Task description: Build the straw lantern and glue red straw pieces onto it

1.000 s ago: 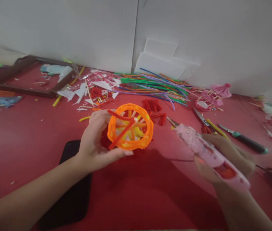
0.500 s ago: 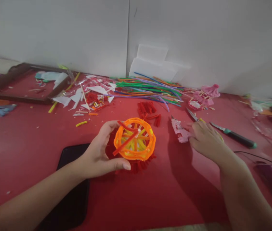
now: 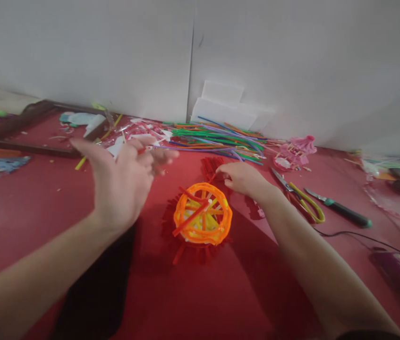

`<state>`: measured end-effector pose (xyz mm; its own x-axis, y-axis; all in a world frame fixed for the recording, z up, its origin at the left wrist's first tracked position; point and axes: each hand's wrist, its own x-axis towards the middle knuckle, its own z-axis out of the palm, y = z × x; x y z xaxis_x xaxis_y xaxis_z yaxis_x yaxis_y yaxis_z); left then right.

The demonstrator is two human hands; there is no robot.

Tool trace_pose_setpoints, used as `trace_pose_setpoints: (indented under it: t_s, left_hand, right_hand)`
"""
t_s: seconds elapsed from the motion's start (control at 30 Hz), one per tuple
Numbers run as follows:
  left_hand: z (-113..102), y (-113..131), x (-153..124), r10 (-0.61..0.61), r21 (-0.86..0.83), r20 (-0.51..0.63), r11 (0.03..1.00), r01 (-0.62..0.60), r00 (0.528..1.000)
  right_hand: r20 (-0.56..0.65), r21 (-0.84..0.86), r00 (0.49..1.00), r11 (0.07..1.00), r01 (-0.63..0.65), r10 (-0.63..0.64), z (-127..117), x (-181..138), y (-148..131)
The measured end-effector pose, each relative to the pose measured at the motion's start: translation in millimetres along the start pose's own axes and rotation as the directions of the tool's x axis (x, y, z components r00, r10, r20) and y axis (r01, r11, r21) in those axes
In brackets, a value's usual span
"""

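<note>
An orange wheel-like craft [image 3: 203,231] made of fuzzy pipe cleaners sits on the red table, with yellow spokes inside and red strips across its top and around its base. My left hand [image 3: 123,177] is raised to its left, fingers spread and slightly blurred, holding nothing. Behind the craft, my right hand [image 3: 240,178] pinches a short red pipe cleaner piece [image 3: 213,178] at the edge of a pile of red pieces [image 3: 211,165]. Partly hidden under the right forearm lies a pink tool [image 3: 259,213], apparently a glue gun.
Yellow-handled scissors [image 3: 306,203] and a dark-handled knife [image 3: 344,210] lie on the right, near a purple device [image 3: 398,274] with a cable. Long coloured pipe cleaners [image 3: 217,137] are heaped at the back. A black flat object [image 3: 97,288] lies front left; a brown frame [image 3: 29,146] lies beyond.
My left hand has let go of the orange craft and lifted up and left. My right hand has moved left from beside the scissors to the red pieces. The craft stays on the table.
</note>
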<state>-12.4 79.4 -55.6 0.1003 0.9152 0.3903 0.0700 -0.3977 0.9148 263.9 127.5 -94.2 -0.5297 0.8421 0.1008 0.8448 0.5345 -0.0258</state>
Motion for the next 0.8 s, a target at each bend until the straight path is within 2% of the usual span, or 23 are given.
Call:
trace_pose_setpoints:
  t_s: [0.03, 0.07, 0.13, 0.17, 0.2, 0.27, 0.33, 0.37, 0.4, 0.43, 0.5, 0.6, 0.67, 0.8]
  left_hand:
    - [-0.3, 12.7, 13.5, -0.092, -0.184, -0.057, 0.98, 0.08, 0.994]
    - [-0.4, 25.7, 26.3, -0.138, -0.276, -0.098, 0.955, 0.107, 0.986]
    - [0.9, 49.3, 46.8, -0.112, -0.312, -0.17, 0.949, 0.055, 0.979]
    - [2.4, 58.6, 53.6, -0.057, -0.301, -0.189, 0.954, -0.002, 0.98]
    - [4.5, 65.5, 58.0, 0.021, -0.294, -0.183, 0.953, -0.076, 0.983]
    - [9.6, 71.3, 60.9, 0.101, -0.261, -0.141, 0.956, -0.135, 0.985]
    - [14.7, 66.2, 59.2, 0.136, -0.145, -0.035, 0.979, -0.14, 0.99]
    - [16.5, 60.3, 57.9, 0.158, -0.061, 0.034, 0.986, -0.156, 0.987]
    - [17.6, 52.9, 57.1, 0.166, 0.039, 0.153, 0.984, -0.174, 0.974]
    - [18.0, 44.8, 56.7, 0.152, 0.159, 0.22, 0.969, -0.189, 0.964]
    - [17.1, 29.7, 57.7, 0.117, 0.3, 0.324, 0.928, -0.22, 0.939]
    - [14.9, 18.4, 59.6, 0.084, 0.288, 0.439, 0.93, -0.229, 0.894]
    - [15.2, 19.6, 58.6, 0.102, 0.237, 0.46, 0.944, -0.232, 0.882]
    - [19.6, 29.2, 53.6, 0.147, 0.314, 0.352, 0.912, -0.264, 0.924]
  right_hand:
    - [-0.001, 0.001, 1.0, 1.0, -0.004, 0.004, 0.4, 0.9, -0.7]
    - [-0.002, 0.006, 1.0, 1.0, -0.008, 0.008, 0.5, 1.3, -0.9]
    - [-0.006, 0.022, 1.0, 1.0, -0.02, 0.02, -0.9, 1.7, 0.8]
    - [-0.01, 0.034, 1.0, 0.999, -0.026, 0.027, -2.6, 1.9, 2.7]
    - [-0.016, 0.046, 0.999, 0.998, -0.032, 0.033, -5.2, 2.2, 5.0]
    - [-0.032, 0.062, 0.999, 0.997, -0.042, 0.044, -13.2, 3.3, 8.7]
    - [-0.107, 0.111, 0.991, 0.991, -0.073, 0.085, -25.0, 4.7, 8.4]
    - [-0.179, 0.187, 0.975, 0.978, -0.094, 0.128, -31.8, 5.3, 5.8]
    - [-0.258, 0.302, 0.948, 0.948, -0.103, 0.185, -38.8, 5.7, 1.5]
    - [-0.324, 0.445, 0.912, 0.891, -0.087, 0.251, -45.5, 5.8, -4.5]
    - [-0.367, 0.698, 0.86, 0.716, 0.004, 0.353, -56.3, 5.1, -19.5]
    - [-0.319, 0.861, 0.868, 0.5, 0.098, 0.38, -61.7, 3.2, -40.9]
    - [-0.296, 0.904, 0.875, 0.409, 0.127, 0.383, -58.5, 3.0, -49.2]
    - [-0.278, 0.931, 0.88, 0.332, 0.149, 0.385, -48.4, 5.6, -53.8]
